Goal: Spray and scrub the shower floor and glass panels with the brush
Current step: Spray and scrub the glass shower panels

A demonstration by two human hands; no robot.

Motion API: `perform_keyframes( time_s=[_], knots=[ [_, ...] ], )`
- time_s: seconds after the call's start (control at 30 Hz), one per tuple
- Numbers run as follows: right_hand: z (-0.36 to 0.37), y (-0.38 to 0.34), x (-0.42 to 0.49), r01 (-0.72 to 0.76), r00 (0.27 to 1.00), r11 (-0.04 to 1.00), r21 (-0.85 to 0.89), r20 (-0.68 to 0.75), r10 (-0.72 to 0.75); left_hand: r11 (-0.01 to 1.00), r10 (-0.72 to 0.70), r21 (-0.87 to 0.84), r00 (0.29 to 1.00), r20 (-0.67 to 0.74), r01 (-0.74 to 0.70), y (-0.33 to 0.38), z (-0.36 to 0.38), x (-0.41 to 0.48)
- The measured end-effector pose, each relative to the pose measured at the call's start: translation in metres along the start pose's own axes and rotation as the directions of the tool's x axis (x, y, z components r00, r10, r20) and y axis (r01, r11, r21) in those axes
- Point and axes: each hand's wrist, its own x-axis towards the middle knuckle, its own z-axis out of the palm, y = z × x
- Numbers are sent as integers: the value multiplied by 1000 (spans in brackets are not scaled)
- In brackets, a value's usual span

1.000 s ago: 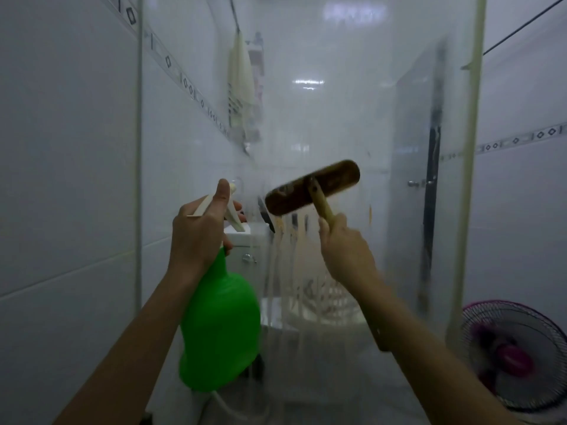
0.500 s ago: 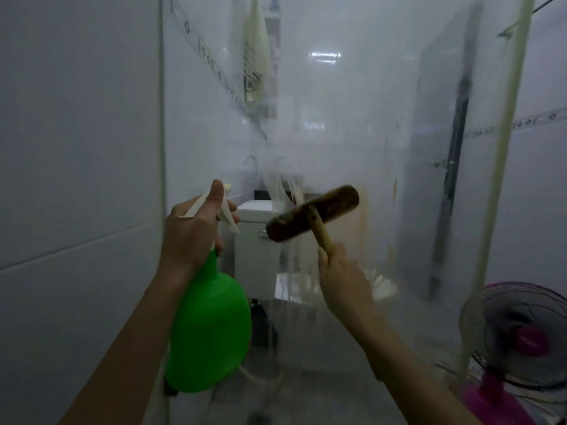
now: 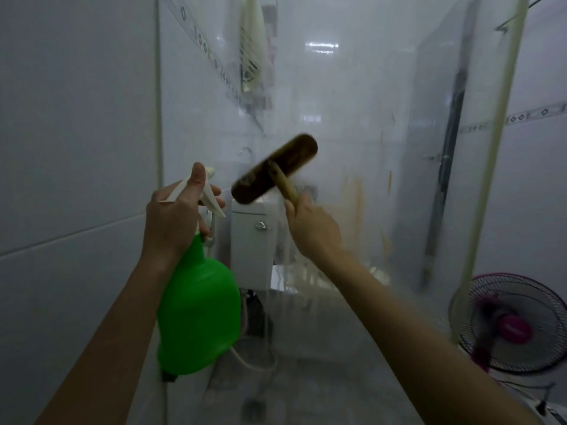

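My left hand (image 3: 175, 222) grips the white trigger head of a green spray bottle (image 3: 196, 314), thumb up over the top, bottle hanging below. My right hand (image 3: 313, 228) holds the pale wooden handle of a dark brown brush (image 3: 273, 170). The brush head is tilted, right end high, and pressed against the wet, streaked glass panel (image 3: 352, 148) straight ahead. It is motion-blurred. Brownish streaks run down the glass to the right of the brush. The shower floor is barely visible through the wet glass at the bottom.
A white tiled wall (image 3: 70, 148) runs along the left. Behind the glass stand a white toilet tank (image 3: 251, 243) and a hanging towel (image 3: 251, 47). A pink-centred fan (image 3: 509, 323) sits low on the right, beyond the glass panel's pale edge strip (image 3: 491, 179).
The brush head has swung up and tilted more steeply on the glass. My right hand rose with it. The view shifted down and left; my left hand keeps the bottle.
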Motion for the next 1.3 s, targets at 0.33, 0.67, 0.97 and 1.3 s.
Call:
perform_keyframes(
  time_s=[0.33,0.67,0.97,1.3],
  knots=[
    [0,68,-47,-108,993,994,15,-48,109,999,8,50,1000,27,-10,-14,17,-10],
    [-3,113,-86,-142,986,990,22,-88,143,999,35,-12,998,50,-35,-20,57,-26],
    [-18,132,-63,-183,963,978,95,-182,198,998,42,-57,995,94,-37,-7,96,-22],
    [-129,119,61,-194,900,958,213,-349,260,991,73,-120,991,111,-59,-1,131,-11]
  ],
)
